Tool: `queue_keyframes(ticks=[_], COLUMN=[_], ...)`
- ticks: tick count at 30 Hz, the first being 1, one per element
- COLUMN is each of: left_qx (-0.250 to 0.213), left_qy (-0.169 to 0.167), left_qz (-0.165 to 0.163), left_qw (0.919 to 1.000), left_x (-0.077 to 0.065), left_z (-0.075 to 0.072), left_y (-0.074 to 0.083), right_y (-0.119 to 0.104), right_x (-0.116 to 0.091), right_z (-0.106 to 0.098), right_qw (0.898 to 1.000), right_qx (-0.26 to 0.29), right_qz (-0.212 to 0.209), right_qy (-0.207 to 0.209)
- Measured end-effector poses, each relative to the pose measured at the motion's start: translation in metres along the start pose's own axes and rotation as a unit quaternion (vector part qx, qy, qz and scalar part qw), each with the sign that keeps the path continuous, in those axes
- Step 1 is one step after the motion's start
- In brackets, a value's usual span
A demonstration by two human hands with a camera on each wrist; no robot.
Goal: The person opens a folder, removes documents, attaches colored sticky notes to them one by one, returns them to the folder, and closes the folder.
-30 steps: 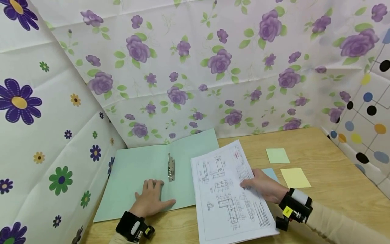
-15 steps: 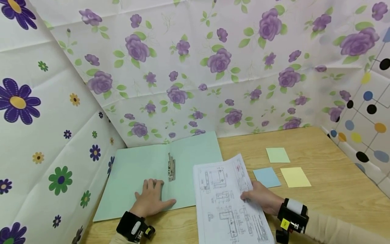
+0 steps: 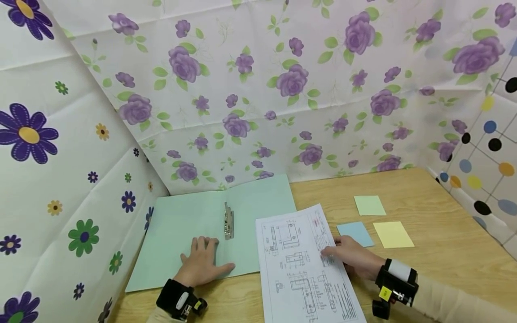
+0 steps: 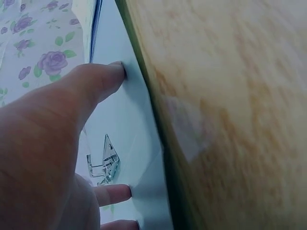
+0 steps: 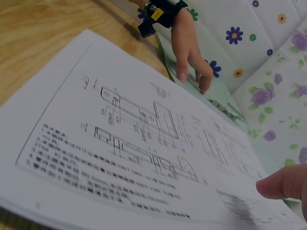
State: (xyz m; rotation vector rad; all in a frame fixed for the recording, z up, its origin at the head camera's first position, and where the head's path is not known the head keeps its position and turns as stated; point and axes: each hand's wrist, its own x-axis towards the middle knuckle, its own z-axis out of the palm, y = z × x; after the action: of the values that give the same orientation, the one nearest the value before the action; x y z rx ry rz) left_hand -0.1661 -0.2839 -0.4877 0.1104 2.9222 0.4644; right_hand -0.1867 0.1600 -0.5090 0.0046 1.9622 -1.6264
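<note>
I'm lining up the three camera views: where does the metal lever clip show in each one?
Head: the metal lever clip is just left of centre, in the lower half, on the pale green folder.
Left wrist: the metal lever clip is left of centre, below mid-height.
Right wrist: the metal lever clip is right of centre, near mid-height.
Shared landmark: the rose-patterned sheet, in all three.

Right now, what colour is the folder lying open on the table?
The folder is pale mint green. It shows best in the head view.
</note>
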Motion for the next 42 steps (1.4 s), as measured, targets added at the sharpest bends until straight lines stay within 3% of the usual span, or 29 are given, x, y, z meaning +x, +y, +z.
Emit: queue_keyframes(ticks=[7, 11, 21, 25, 29, 31, 33, 35, 39, 41, 42], left_qx=[0.003, 0.009, 0.027, 0.031, 0.039, 0.043, 0.050, 0.054, 0.054, 0.057, 0.059], left_qy=[0.007, 0.000, 0.003, 0.009, 0.017, 0.020, 0.026, 0.031, 0.030, 0.026, 0.025], left_qz=[0.002, -0.008, -0.012, -0.004, 0.002, 0.003, 0.006, 0.009, 0.007, 0.003, 0.001], left_qw=[1.0000, 0.9999, 0.9996, 0.9995, 0.9991, 0.9989, 0.9984, 0.9980, 0.9981, 0.9980, 0.9979], left_x=[0.004, 0.004, 0.001, 0.000, -0.002, -0.003, -0.003, -0.003, -0.003, -0.002, -0.002], left_z=[0.000, 0.003, 0.004, 0.002, 0.003, 0.004, 0.005, 0.005, 0.001, 0.000, -0.001], left_y=[-0.002, -0.003, -0.003, 0.000, 0.001, 0.001, 0.000, 0.001, 0.006, 0.008, 0.008], right_y=[-0.003, 0.000, 0.001, -0.004, -0.013, -0.020, -0.030, -0.040, -0.058, -0.063, -0.065], right_x=[-0.011, -0.018, -0.020, -0.017, -0.013, -0.011, -0.012, -0.014, -0.024, -0.027, -0.028], right_z=[-0.031, -0.047, -0.052, -0.059, -0.076, -0.089, -0.104, -0.120, -0.144, -0.150, -0.152], right_qw=[0.999, 0.999, 0.999, 0.996, 0.986, 0.977, 0.961, 0.938, 0.880, 0.863, 0.859], right_qx=[-0.035, -0.026, -0.031, -0.074, -0.148, -0.192, -0.247, -0.310, -0.424, -0.451, -0.456], right_qz=[0.015, 0.013, 0.003, -0.034, -0.072, -0.090, -0.120, -0.153, -0.210, -0.223, -0.225], right_qy=[0.034, 0.040, 0.028, 0.024, 0.030, 0.025, 0.016, 0.016, 0.042, 0.048, 0.048])
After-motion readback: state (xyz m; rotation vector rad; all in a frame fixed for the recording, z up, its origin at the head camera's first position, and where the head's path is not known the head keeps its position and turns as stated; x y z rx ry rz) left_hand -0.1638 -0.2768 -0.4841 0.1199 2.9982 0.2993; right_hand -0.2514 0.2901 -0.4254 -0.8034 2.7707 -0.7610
